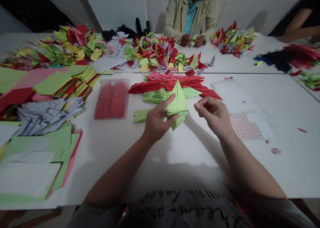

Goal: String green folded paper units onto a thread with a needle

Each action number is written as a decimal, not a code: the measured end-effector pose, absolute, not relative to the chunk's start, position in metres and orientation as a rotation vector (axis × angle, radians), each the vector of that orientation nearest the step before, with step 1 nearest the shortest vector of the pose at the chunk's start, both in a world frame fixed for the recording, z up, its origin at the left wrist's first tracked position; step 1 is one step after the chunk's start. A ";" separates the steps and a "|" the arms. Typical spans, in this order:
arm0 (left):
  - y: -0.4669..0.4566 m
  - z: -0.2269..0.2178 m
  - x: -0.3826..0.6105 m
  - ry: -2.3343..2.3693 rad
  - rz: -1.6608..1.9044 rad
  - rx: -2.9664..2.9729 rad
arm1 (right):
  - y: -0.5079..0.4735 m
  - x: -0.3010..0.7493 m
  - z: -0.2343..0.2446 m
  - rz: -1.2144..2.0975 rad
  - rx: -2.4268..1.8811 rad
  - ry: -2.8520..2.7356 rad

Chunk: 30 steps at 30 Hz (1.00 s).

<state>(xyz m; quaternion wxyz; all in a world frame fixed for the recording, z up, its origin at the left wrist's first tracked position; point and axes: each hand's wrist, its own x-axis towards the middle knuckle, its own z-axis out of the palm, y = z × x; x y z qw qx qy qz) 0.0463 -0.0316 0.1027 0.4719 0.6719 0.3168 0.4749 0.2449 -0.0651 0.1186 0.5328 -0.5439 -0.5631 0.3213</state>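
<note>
I see the left hand [156, 121] pinching the green folded paper [178, 104] above the surface [175, 154], its long axis pointing far. The right hand [213, 116], empty and loosely curled, hovers just right of it.

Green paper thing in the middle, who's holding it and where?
The left hand pinches the folded green paper by its lower left side, between thumb and forefinger. The right hand seems empty, close beside it.

left hand [157, 120] pinching green folded paper [178, 104]
</note>
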 end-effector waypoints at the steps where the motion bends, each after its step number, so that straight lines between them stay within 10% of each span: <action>1: -0.030 0.103 0.047 0.740 1.146 1.532 | -0.062 0.248 0.116 0.789 -1.305 -1.310; 19: -0.018 0.117 0.043 0.524 1.008 0.433 | -0.055 0.233 0.088 1.281 -1.071 -1.299; 30: -0.011 0.111 0.045 0.532 1.062 0.261 | -0.064 0.230 0.090 -0.087 -1.159 -1.774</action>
